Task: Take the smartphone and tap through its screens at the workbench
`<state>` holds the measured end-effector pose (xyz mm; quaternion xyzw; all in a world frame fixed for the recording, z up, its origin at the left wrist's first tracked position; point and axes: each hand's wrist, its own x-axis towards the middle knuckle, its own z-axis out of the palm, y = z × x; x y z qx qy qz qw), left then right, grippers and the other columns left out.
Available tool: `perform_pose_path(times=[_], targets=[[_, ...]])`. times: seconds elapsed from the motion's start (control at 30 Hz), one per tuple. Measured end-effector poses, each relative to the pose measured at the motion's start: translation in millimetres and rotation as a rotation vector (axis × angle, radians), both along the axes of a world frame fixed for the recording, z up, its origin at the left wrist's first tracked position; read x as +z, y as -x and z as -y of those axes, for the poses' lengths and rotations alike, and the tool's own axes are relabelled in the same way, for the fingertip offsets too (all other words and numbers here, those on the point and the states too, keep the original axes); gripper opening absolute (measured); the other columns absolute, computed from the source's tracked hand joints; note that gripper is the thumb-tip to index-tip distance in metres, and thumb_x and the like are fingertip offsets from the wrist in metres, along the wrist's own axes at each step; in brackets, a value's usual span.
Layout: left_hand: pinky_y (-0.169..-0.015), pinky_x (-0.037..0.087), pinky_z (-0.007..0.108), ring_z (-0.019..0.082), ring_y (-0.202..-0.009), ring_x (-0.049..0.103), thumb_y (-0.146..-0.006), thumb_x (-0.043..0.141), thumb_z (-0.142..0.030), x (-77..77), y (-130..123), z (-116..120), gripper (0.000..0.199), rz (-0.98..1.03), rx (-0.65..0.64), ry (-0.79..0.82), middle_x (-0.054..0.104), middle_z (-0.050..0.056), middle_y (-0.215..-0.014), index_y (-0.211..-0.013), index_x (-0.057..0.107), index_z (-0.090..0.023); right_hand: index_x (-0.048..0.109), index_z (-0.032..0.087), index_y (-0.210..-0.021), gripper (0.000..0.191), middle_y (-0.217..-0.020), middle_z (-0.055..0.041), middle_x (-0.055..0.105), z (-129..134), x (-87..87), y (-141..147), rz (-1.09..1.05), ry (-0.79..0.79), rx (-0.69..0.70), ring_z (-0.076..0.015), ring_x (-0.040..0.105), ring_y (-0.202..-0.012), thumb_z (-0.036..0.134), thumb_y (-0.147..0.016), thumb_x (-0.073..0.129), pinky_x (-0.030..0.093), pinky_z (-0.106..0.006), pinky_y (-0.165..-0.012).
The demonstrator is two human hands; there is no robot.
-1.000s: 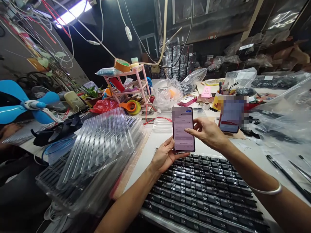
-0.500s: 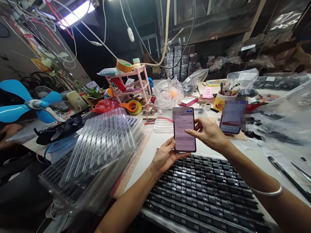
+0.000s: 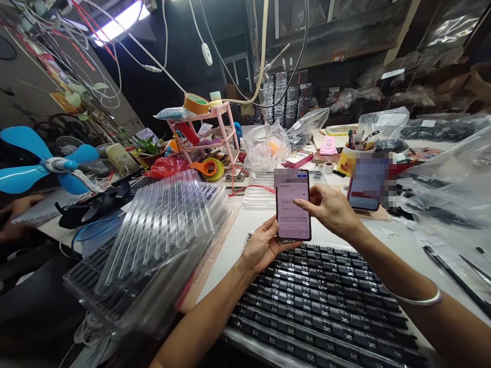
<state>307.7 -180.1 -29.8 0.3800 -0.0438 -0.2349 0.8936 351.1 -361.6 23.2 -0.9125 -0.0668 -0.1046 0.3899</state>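
My left hand is closed around the lower left edge of a smartphone, with its fingers under the bottom. The phone is upright, its lit pale screen facing me, partly blurred at the top. At its right edge is my right hand, fingers curled at the side and thumb lying over the screen. Below the phone lies a clear plastic tray filled with rows of small black parts. The back edge of this tray is just under my left fingers.
Clear ribbed trays are stacked at left, near a blue fan. Behind stand a pink rack and plastic bags. A second phone leans at right by a pen cup. Another person's hand shows far left.
The phone and both hands have shifted very slightly to the right. My left hand keeps its hold, and my right thumb stays over the screen.
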Motion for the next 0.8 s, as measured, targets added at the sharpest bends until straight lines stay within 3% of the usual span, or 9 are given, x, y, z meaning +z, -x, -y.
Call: perform_pose_path(times=[0.43, 0.8], targets=[[-0.091, 0.05, 0.048, 0.024, -0.108, 0.06, -0.09, 0.053, -0.023, -0.1, 1.2, 1.1, 0.032, -0.008, -0.01, 0.004, 0.061, 0.011, -0.123, -0.121, 0.059, -0.019, 0.051, 0.02, -0.069, 0.035, -0.065, -0.0023, 0.059, -1.1, 0.1, -0.9, 0.009, -0.026, -0.021, -0.0173, 0.053, -0.059, 0.053, -0.075, 0.062, 0.036, -0.03, -0.054], [-0.094, 0.047, 0.053, 0.025, -0.108, 0.06, -0.089, 0.055, -0.023, -0.8, 1.4, 1.9, 0.032, -0.018, -0.003, 0.0, 0.062, 0.011, -0.121, -0.121, 0.059, -0.019, 0.049, 0.021, -0.067, 0.037, -0.063, -0.0026, 0.058, -1.0, -2.5, -2.1, 0.042, -0.023, -0.029, -0.0172, 0.051, -0.057, 0.056, -0.075, 0.059, 0.035, -0.03, -0.052]])
